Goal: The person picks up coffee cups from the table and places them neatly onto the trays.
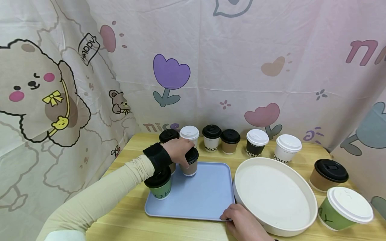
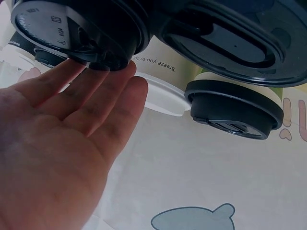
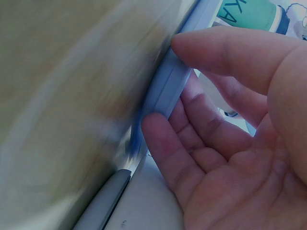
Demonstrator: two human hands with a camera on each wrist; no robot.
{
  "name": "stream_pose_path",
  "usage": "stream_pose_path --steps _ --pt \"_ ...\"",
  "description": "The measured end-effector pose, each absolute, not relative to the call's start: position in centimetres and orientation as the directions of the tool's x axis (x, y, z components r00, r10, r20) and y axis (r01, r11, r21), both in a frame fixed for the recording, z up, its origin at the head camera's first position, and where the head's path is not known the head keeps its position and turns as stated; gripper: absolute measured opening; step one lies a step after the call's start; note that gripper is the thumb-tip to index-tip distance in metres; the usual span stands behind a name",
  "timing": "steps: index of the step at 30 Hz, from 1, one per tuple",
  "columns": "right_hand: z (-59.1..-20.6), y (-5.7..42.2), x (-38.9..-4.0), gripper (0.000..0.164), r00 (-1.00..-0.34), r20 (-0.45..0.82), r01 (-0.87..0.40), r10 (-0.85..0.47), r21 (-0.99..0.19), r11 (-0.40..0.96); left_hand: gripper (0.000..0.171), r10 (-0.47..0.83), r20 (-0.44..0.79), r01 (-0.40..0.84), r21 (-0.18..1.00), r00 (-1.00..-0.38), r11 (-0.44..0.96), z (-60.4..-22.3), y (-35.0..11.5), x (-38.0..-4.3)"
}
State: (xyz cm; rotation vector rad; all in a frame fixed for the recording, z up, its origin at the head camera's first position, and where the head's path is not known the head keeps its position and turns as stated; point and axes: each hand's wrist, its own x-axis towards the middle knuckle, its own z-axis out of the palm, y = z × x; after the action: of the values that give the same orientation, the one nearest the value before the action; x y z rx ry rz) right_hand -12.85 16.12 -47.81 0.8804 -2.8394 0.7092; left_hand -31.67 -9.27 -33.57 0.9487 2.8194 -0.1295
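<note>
My left hand (image 1: 178,151) grips a brown paper cup (image 1: 190,169) with a black lid over the back left of a blue tray (image 1: 202,197). In the left wrist view, its fingers (image 2: 103,103) lie against the black lid (image 2: 72,36). At the tray's front right corner, my right hand (image 1: 245,222) holds the edge; the right wrist view shows the fingers (image 3: 165,143) bent at the rim (image 3: 170,86). A green cup (image 1: 161,191) with a black lid stands at the tray's left side. Another cup beside it is mostly hidden behind the left wrist.
A round white tray (image 1: 274,194) stands right of the blue one. Lidded cups line the back, among them a black cup (image 1: 254,147) and a white cup (image 1: 286,150). At the right are a brown cup (image 1: 324,179) and a green cup (image 1: 334,212). A printed curtain (image 1: 211,73) hangs behind.
</note>
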Motion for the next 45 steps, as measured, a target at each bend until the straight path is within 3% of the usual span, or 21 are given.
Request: stream_pose_path --steps 20,45 --pt "-47.72 16.04 -12.89 0.015 -0.836 0.188 -0.544 -0.516 -0.420 0.727 0.080 0.602 -0.193 0.620 -0.053 -0.775 0.782 -33.95 -8.73 -31.36" --pt "-47.59 16.08 -12.82 0.014 -0.846 0.182 -0.528 -0.502 -0.427 0.734 0.078 0.586 -0.202 0.610 -0.082 -0.785 0.788 -34.33 -8.50 -31.61"
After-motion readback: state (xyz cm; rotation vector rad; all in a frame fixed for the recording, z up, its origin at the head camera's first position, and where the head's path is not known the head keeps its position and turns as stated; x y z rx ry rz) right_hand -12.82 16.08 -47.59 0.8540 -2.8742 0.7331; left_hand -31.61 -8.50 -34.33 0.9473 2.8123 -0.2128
